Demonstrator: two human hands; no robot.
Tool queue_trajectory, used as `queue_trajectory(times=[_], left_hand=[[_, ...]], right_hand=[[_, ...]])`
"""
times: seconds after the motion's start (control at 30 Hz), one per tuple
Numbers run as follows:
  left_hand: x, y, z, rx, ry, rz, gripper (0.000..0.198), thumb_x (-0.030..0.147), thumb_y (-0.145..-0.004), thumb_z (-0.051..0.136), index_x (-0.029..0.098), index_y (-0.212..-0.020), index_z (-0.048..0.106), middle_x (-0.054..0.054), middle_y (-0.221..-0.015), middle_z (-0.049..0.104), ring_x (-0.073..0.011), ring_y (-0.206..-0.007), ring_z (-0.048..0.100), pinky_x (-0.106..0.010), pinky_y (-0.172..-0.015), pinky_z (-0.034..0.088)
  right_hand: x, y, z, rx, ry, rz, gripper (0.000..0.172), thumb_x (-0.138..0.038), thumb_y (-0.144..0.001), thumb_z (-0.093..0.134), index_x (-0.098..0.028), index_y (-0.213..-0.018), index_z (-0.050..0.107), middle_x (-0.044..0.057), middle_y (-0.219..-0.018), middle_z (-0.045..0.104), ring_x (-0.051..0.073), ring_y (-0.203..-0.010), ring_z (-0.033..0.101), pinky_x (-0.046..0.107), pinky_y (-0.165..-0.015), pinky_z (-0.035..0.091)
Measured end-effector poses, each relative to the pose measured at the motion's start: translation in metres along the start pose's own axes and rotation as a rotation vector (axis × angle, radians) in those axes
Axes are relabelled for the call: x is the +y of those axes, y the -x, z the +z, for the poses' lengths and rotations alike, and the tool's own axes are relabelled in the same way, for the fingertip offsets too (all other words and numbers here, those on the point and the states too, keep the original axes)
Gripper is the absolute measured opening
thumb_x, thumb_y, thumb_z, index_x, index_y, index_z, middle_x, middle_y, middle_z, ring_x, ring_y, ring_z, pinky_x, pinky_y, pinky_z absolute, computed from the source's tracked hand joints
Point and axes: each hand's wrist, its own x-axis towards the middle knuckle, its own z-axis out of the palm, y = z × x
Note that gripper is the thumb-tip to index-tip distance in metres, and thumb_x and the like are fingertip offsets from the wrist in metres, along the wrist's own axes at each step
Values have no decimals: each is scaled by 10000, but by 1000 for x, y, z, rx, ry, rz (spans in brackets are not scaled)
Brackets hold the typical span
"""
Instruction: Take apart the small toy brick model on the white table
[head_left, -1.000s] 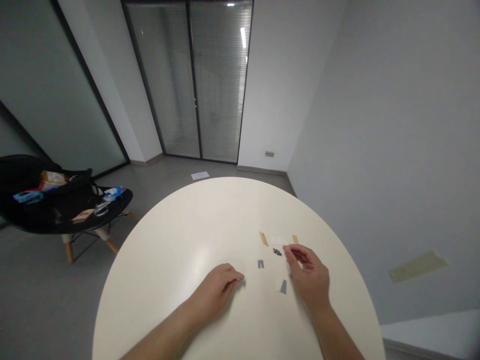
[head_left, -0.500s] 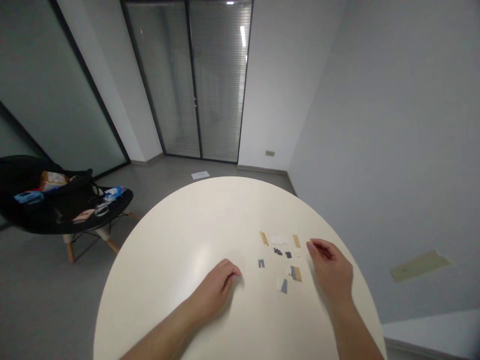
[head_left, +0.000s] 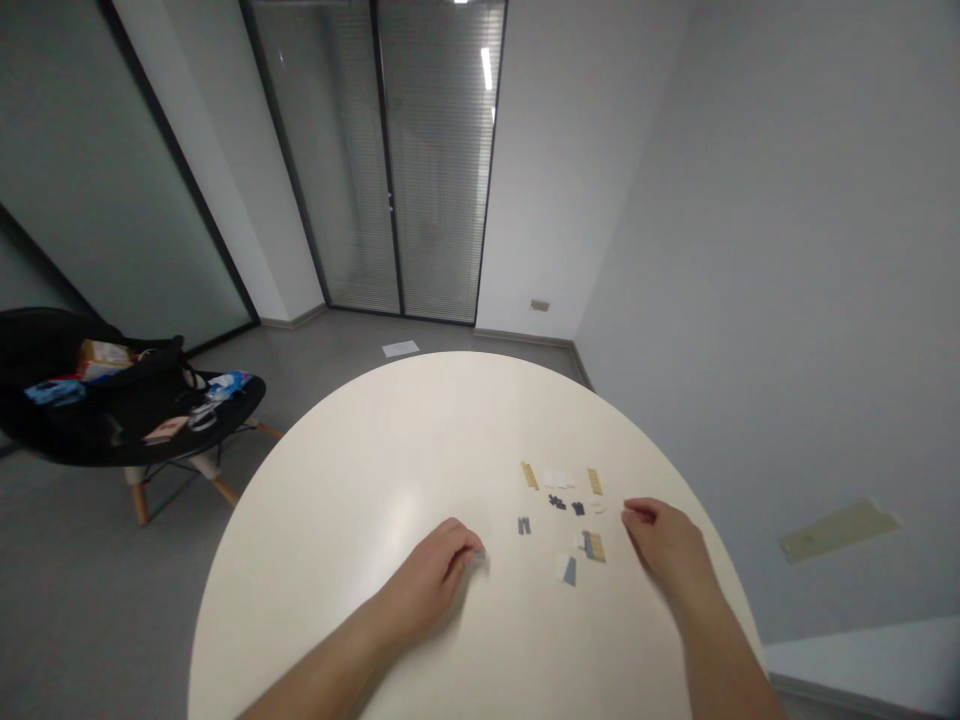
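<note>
Far left, a black chair (head_left: 112, 420) runs off the frame edge, and the clutter on its seat is too small to name. The round white table (head_left: 360, 470) fills the middle, with its near rim cut off at the bottom along with both forearms.

On to the left hand (head_left: 435, 575): it's knuckles up, fingers curled in close, tips down on the tabletop. Is a piece pinched under them? Too small to tell.

Just right of it sits a small grey piece (head_left: 523, 525), alone. Farther away there's a row: a tan strip (head_left: 529, 475), white pieces (head_left: 557, 479) that almost vanish against the table, and a second tan strip (head_left: 594, 481). Nearer than that row lie tiny dark pieces (head_left: 556, 502), shapes unreadable. Nearer again are a grey wedge (head_left: 569, 571) and a tan-and-grey plate (head_left: 593, 546), close together.

The right hand (head_left: 667, 548) rests just right of the plate, apart from it, with thumb and forefinger (head_left: 634, 514) drawn together. Anything between them is hidden.
</note>
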Motion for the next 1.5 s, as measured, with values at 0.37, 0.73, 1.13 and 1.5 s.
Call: queue_trajectory(times=[0.37,0.73,1.13,1.5], left_hand=[[-1,0,-1,20,-18,-24,185,155,-919,433,196,-946,611,-48,-950,635,-177,-871,577,-296,-814,459],[-8,-2,6,60,297,-210,129,270,-857,569,174,-904,641,-29,-822,632,-165,-781,559,-277,-723,433],[-11,-11,9,174,668,-304,303,370,-682,804,148,-760,613,23,-614,575,-106,-568,507,-235,-582,376],[-12,-11,10,179,846,-298,387,408,-650,860,144,-738,591,1,-612,635,-108,-575,560,-220,-582,400]], right_hand=[[2,-2,3,-11,102,-78,243,-308,-725,564,-206,-795,773,98,-870,769,259,-792,708,354,-712,528],[0,0,0,-45,47,-90,198,-303,-686,578,-231,-707,762,78,-765,761,252,-708,699,339,-648,514],[-41,20,-14,146,-149,-228,324,-426,-834,522,-186,-891,732,80,-845,722,205,-713,647,337,-695,516],[-132,102,20,-18,-478,-991,278,-227,-856,665,-218,-1133,647,81,-965,678,196,-897,639,328,-785,566]])
